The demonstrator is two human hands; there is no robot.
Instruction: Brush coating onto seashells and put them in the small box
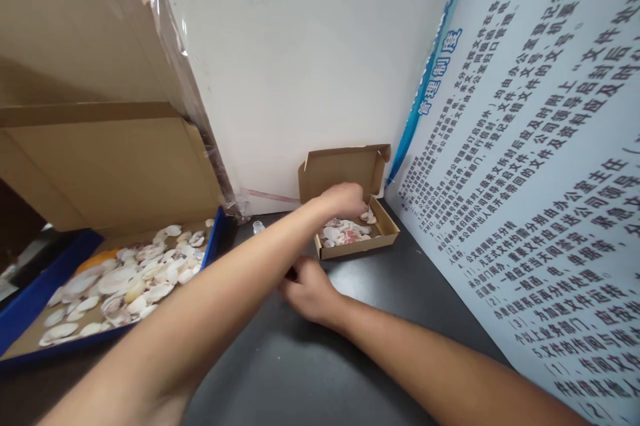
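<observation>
My left hand (345,199) reaches across to the small cardboard box (360,249) and hangs over its back part. Its fingers are bent down and closed near a few pale shells (369,215); whether one is between the fingertips is hidden. More shells (347,233), white with reddish-brown marks, lie in that box. Below my left forearm, my right hand (310,289) rests close to the dark table (300,359), thumb and fingers pressed together. What it holds, if anything, is hidden by the left forearm.
At the left, a larger blue-edged box (213,239) with its cardboard lid (120,166) raised contains many shells (135,283). A small clear glass bottle (258,227) stands behind my left forearm. A white wall (310,66) and a printed panel (540,166) bound the table.
</observation>
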